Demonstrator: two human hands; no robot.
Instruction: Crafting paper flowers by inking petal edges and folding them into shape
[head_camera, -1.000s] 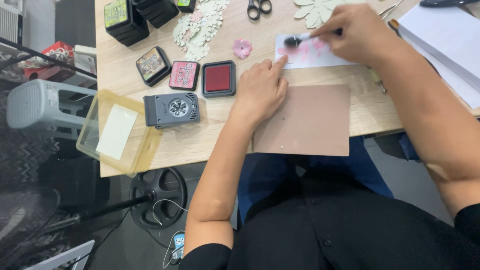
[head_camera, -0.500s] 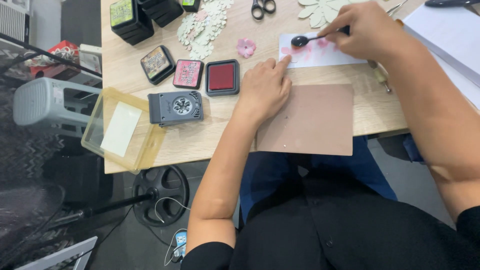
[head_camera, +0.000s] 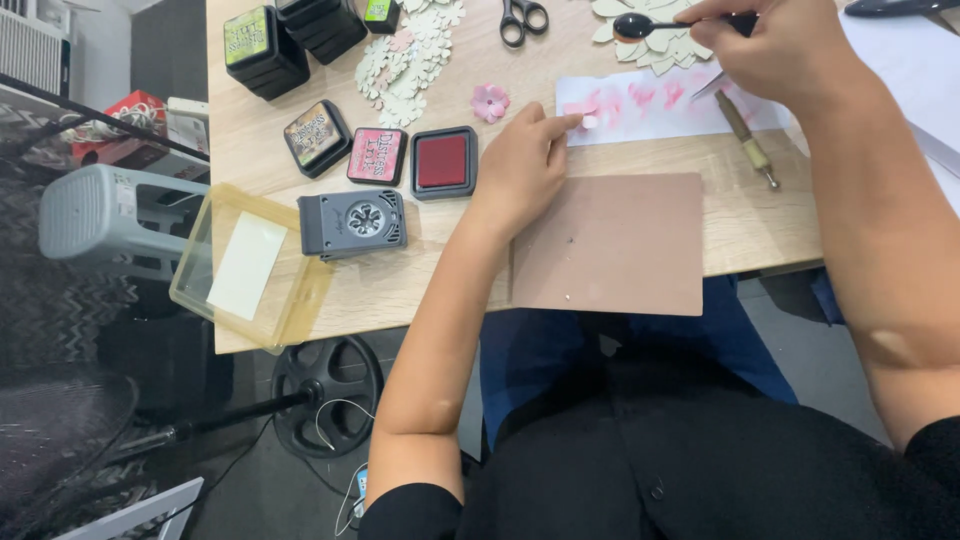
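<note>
**Inking in hand: smear risk at the strip**

Head view: left hand (head_camera: 520, 165) rests palm down, fingertips pinning a small piece on the white paper strip (head_camera: 655, 103), which runs left-right. Right hand (head_camera: 775, 45) is closed around a black dauber (head_camera: 660, 24); its long axis lies roughly left-right, round tip pointing left over the cream cutouts (head_camera: 655, 45). Likely risks: the tip marks the cutouts, or the pinned piece slips.

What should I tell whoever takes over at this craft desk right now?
Left hand: fingertips pinning a small petal on the white paper strip, which has pink smudges.
Right hand: holding the round-tipped dauber, lifted over the cream paper flowers.
Open red ink pad sits left of the left hand; brown mat at the table edge.
One pink flower coloured; cream pieces remain uncoloured.
</note>
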